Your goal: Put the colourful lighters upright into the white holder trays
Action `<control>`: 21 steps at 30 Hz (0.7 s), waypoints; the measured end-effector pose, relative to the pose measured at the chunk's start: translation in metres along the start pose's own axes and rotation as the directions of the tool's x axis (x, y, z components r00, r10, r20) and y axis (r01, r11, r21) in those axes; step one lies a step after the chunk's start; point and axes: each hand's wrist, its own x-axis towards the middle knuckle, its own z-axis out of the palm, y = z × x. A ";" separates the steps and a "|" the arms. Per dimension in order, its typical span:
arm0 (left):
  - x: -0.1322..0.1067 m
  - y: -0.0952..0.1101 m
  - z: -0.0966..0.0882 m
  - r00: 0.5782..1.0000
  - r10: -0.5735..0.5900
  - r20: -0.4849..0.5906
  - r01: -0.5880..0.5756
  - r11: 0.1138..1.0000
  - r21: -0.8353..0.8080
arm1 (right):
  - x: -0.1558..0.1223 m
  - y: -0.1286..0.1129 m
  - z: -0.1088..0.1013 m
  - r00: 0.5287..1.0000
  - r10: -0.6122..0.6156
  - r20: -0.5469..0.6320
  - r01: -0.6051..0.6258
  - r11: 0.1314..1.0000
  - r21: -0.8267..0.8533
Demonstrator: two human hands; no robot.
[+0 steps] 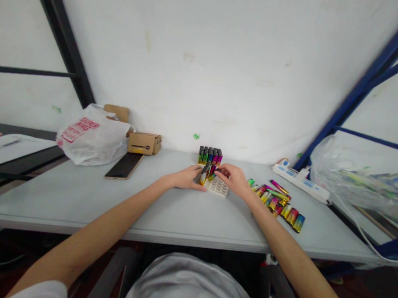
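A white slotted tray (218, 187) lies on the grey table (169, 209), with several rainbow-coloured lighters (209, 156) standing upright at its far end. My left hand (188, 177) rests at the tray's left side, fingers curled around a lighter (203, 177). My right hand (233, 177) is at the tray's right side, fingertips pinched on a dark-topped lighter (214, 170) above the tray. A loose heap of lighters (278, 202) lies just right of my right wrist.
A dark phone (124, 165) lies flat at the left, behind it a cardboard box (143, 143) and a white plastic bag (92, 135). A white power strip (299, 178) and a clear bag of goods (360, 179) sit at the right. Blue shelf bars (358, 90) rise at the right.
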 end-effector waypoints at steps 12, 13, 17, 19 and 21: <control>-0.001 0.003 -0.003 1.000 0.015 -0.007 -0.015 1.000 0.006 | -0.001 -0.002 0.006 0.995 0.099 0.010 -0.099 0.988 0.119; -0.001 0.003 -0.003 1.000 0.013 -0.008 -0.013 1.000 0.006 | -0.001 -0.003 0.005 0.994 0.106 0.008 -0.106 0.987 0.121; 0.000 0.003 -0.003 1.000 0.007 -0.007 -0.007 1.000 0.001 | -0.001 -0.003 0.005 0.993 0.115 -0.004 -0.114 0.986 0.124; 0.000 0.004 -0.003 1.000 0.010 -0.004 -0.010 1.000 -0.003 | -0.001 -0.002 0.006 0.994 0.109 -0.011 -0.107 0.986 0.124; 0.000 0.004 -0.004 1.000 0.005 0.006 -0.005 1.000 -0.003 | -0.001 -0.002 0.007 0.995 0.103 -0.011 -0.101 0.986 0.129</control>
